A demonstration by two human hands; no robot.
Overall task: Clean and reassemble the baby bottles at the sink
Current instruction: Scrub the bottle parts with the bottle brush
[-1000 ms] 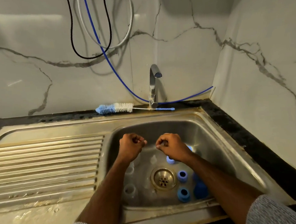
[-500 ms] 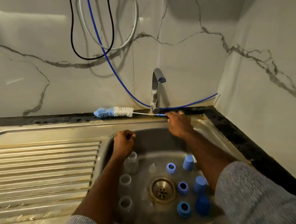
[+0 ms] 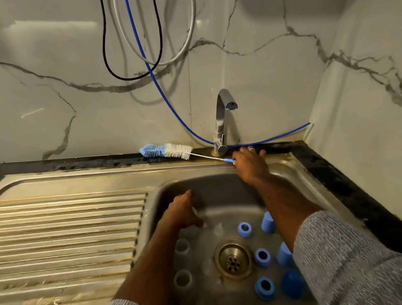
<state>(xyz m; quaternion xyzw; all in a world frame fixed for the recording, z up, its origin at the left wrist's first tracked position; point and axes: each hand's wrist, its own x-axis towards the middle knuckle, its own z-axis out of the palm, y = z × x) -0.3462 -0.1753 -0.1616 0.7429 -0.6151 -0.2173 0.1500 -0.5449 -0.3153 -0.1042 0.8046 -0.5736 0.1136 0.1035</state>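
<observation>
A bottle brush (image 3: 166,151) with blue and white bristles lies on the sink's back ledge. My right hand (image 3: 251,165) covers its blue handle end, with the fingers curled over it. In the steel sink basin (image 3: 221,191), my left hand (image 3: 183,213) reaches down around the rearmost clear bottle (image 3: 194,210), which it mostly hides. Two more clear bottles (image 3: 182,246) (image 3: 182,278) stand open side up along the basin's left side. Right of the drain (image 3: 233,259) lie blue rings (image 3: 244,229) (image 3: 262,257) and blue caps (image 3: 268,222) (image 3: 292,284). A clear nipple (image 3: 218,229) sits near the drain.
The tap (image 3: 223,117) stands behind the basin, just left of my right hand. A ridged draining board (image 3: 65,233) stretches to the left. Black, white and blue hoses (image 3: 151,70) hang down the marble wall. A dark counter edge (image 3: 339,178) runs along the right.
My right hand rose from the basin to the brush handle on the back ledge. My left hand, a fist above the basin before, dropped onto the rear clear bottle.
</observation>
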